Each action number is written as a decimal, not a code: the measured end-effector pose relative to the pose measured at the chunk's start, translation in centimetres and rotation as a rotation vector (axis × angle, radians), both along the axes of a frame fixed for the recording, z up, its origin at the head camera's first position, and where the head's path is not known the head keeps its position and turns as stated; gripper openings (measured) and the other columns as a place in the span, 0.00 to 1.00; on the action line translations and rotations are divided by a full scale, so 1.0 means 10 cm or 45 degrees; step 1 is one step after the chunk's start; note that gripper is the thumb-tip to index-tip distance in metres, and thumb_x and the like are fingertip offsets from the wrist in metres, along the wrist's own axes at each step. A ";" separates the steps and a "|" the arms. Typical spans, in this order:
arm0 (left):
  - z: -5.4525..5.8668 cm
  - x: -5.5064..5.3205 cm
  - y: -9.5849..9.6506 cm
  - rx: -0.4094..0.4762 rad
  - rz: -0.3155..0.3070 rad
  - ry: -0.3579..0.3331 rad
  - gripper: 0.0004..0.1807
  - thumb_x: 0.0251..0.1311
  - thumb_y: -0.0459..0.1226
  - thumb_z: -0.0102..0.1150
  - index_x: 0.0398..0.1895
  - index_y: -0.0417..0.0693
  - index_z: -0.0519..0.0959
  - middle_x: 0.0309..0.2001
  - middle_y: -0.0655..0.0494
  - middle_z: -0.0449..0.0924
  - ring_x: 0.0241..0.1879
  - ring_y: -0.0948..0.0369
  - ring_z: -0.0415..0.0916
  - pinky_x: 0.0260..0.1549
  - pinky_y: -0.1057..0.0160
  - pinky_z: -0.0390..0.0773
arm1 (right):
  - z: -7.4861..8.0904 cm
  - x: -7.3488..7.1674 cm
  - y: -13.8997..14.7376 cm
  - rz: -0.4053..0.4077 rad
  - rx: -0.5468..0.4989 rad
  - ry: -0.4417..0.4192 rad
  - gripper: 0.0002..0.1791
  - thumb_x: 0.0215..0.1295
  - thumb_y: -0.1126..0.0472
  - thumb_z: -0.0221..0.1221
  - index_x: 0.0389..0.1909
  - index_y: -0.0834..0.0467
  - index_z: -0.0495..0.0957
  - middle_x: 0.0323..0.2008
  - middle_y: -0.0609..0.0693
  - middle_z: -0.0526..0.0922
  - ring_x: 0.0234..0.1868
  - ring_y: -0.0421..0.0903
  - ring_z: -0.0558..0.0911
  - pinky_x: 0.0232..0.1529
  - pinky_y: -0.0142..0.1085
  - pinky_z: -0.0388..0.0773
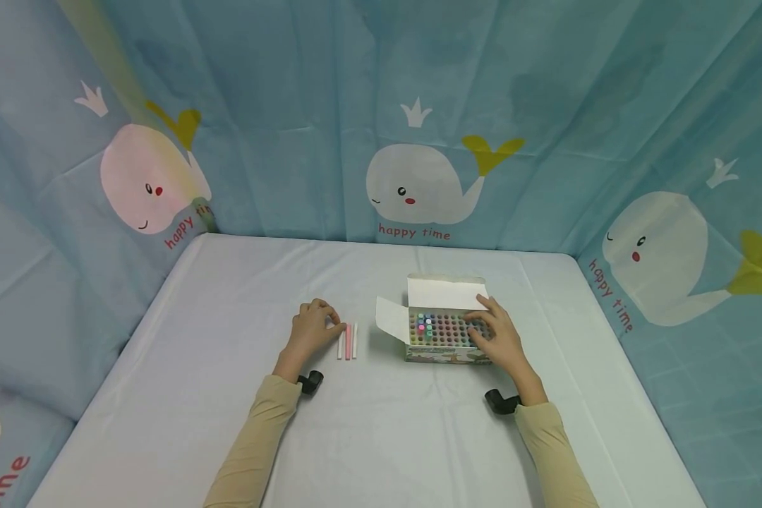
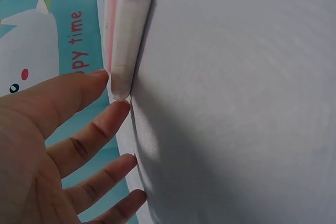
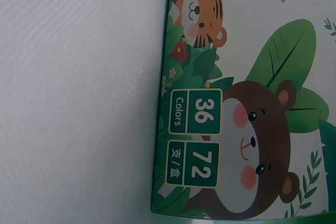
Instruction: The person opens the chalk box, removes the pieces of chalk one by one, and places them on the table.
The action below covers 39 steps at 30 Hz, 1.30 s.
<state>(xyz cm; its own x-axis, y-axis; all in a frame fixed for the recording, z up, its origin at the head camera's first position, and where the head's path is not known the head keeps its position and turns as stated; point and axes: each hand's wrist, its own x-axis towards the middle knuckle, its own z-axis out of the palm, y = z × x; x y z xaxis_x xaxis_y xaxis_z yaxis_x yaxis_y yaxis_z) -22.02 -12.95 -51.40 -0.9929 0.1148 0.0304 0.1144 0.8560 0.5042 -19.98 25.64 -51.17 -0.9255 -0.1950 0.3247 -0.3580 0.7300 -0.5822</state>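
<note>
Three chalk-like sticks lie side by side on the white cloth, a pink stick [image 1: 348, 343] between a left white stick [image 1: 339, 346] and a right white stick [image 1: 355, 341]. My left hand [image 1: 311, 329] is at their far ends. In the left wrist view its thumb and forefinger are right at the end of a white stick [image 2: 129, 38], fingers fairly straight. Over the right side of an opened cardboard box [image 1: 447, 354] is my right hand [image 1: 500, 340], fingers spread and thumb apart, hiding part of the rows. Several coloured sticks [image 1: 425, 327] stand out at the box's left.
The box's back lid [image 1: 446, 293] stands raised and its left flap [image 1: 391, 319] sticks outward. In the right wrist view a printed panel [image 3: 252, 145] reads "36 Colors" and 72. White cloth [image 1: 381, 437] covers the table; whale-printed curtains [image 1: 279, 183] surround it.
</note>
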 end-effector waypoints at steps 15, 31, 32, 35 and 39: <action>0.31 -0.05 0.17 0.136 -0.040 0.181 0.10 0.58 0.48 0.59 0.34 0.52 0.80 0.55 0.48 0.72 0.59 0.44 0.63 0.54 0.39 0.63 | -0.01 -0.01 0.00 0.002 -0.015 0.006 0.10 0.57 0.63 0.61 0.41 0.52 0.80 0.66 0.58 0.62 0.69 0.64 0.53 0.58 0.66 0.57; 0.84 0.01 0.67 0.226 -0.372 0.579 0.03 0.57 0.41 0.61 0.32 0.53 0.79 0.50 0.52 0.76 0.56 0.52 0.68 0.58 0.50 0.66 | 0.00 0.01 0.00 0.000 -0.012 -0.021 0.09 0.58 0.62 0.60 0.41 0.52 0.80 0.67 0.57 0.61 0.70 0.62 0.51 0.60 0.65 0.55; 0.84 0.01 0.71 0.213 -0.403 0.586 0.03 0.57 0.41 0.61 0.32 0.53 0.79 0.51 0.53 0.76 0.56 0.52 0.68 0.58 0.50 0.66 | 0.00 0.01 0.00 0.000 -0.013 -0.021 0.09 0.58 0.62 0.60 0.41 0.52 0.80 0.67 0.57 0.61 0.70 0.62 0.51 0.60 0.65 0.55; 0.82 0.03 0.83 0.157 -0.491 0.589 0.02 0.57 0.41 0.61 0.32 0.55 0.79 0.51 0.54 0.76 0.56 0.52 0.68 0.57 0.49 0.67 | -0.01 0.00 0.00 -0.003 -0.017 -0.019 0.10 0.58 0.62 0.60 0.41 0.52 0.80 0.67 0.57 0.61 0.69 0.63 0.52 0.60 0.66 0.55; 0.78 0.07 0.98 0.075 -0.598 0.548 0.02 0.58 0.42 0.60 0.32 0.58 0.78 0.52 0.55 0.75 0.58 0.53 0.67 0.58 0.47 0.65 | -0.01 0.00 0.00 -0.006 -0.016 -0.021 0.10 0.58 0.62 0.60 0.41 0.52 0.80 0.67 0.57 0.61 0.69 0.63 0.52 0.59 0.66 0.54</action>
